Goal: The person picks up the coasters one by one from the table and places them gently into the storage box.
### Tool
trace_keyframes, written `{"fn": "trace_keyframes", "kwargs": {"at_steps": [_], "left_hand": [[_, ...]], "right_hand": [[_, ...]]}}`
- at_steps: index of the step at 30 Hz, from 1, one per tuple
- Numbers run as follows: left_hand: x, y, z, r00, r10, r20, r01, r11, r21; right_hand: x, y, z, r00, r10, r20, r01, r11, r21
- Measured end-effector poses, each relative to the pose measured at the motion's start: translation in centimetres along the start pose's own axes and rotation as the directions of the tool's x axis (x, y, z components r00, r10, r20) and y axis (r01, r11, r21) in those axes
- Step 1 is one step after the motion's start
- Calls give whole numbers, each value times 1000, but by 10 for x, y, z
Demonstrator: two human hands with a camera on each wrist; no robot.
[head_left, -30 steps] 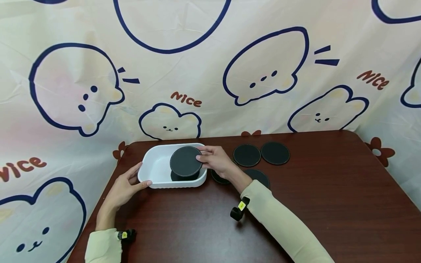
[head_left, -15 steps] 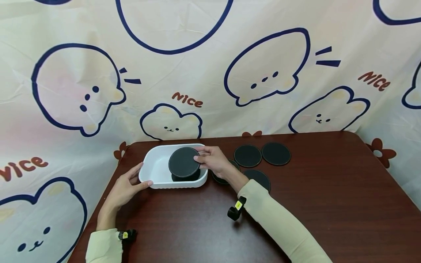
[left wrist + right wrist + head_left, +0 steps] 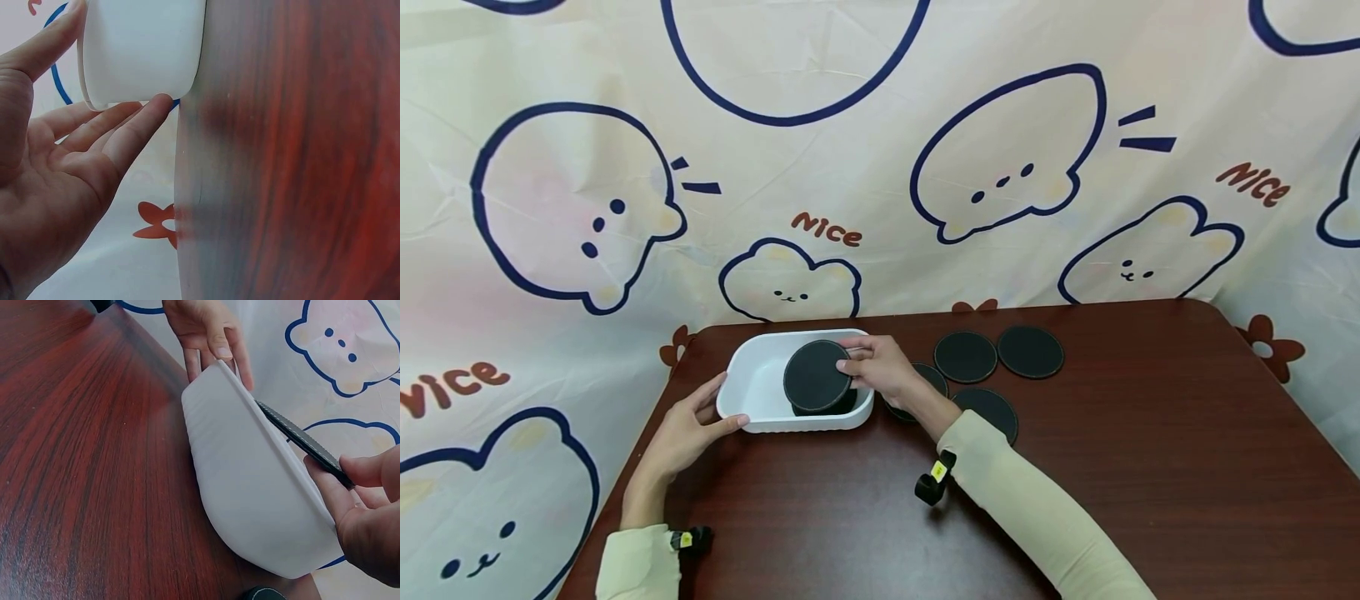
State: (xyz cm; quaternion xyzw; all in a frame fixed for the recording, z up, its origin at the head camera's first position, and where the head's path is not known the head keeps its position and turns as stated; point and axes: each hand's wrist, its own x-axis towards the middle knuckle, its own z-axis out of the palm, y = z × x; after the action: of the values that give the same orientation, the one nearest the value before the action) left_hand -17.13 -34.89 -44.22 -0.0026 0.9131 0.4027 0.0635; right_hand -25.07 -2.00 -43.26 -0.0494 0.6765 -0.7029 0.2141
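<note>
A white oblong tray (image 3: 805,424) stands on the table at its far left part. My left hand (image 3: 681,435) holds the tray's left end, thumb at the front corner and fingers along the end wall, as the left wrist view shows too. With thumb and fingers, my right hand (image 3: 883,368) pinches the edge of a black round coaster (image 3: 812,377) over the tray's right half. In the right wrist view this coaster (image 3: 303,442) tilts beside the tray's rim. Below it, a dark round shape (image 3: 846,403), mostly hidden, lies inside the tray.
Several more black coasters lie right of the tray: one behind (image 3: 964,357), one farther right (image 3: 1030,351), one nearer (image 3: 994,410), and one partly under my right wrist (image 3: 934,377). A printed cloth (image 3: 880,167) hangs behind the brown table (image 3: 1135,467).
My right hand has moved slightly left and down with the coaster, lowering it closer to the dark shape in the tray. My left hand keeps its hold on the tray.
</note>
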Motion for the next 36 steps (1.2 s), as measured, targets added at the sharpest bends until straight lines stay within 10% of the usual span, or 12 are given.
{"fn": "trace_keyframes", "kwargs": {"at_steps": [10,20,36], "left_hand": [[1,-1,0,1000,2,-1,-2,1000,0],[0,0,-1,1000,5,-5,-5,1000,2],[-1,1,1,1000,-14,-10,14,1000,-9]], "right_hand": [[-8,-3,3,997,-72,1,71,979,-190],[-24,-12,5,967,-254,-27,202,823,-530],[-39,-2,-39,963,-269,-5,258,928,-268]]}}
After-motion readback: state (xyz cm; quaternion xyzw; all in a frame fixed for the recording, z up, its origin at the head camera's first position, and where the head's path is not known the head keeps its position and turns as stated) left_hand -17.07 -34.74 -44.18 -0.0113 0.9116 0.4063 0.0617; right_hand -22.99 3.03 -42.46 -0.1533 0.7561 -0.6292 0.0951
